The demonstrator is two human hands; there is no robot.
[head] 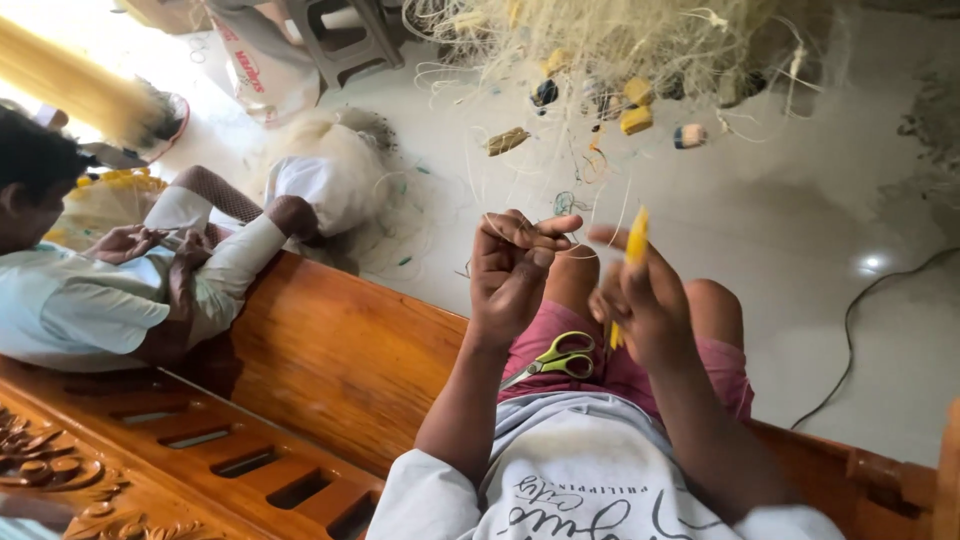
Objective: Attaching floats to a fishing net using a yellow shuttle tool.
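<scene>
Green-handled scissors resting on pink shorts. Wooden bench with carved back. Second person seated at left in pale shirt. White bundle on tiled floor. Grey stool and white bag at top. Dark cable trailing at right.

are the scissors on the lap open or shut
Shut, or nearly: the scissors lie flat on the pink shorts, their yellow-green handle loops touching and the blades together in one narrow point.
</scene>
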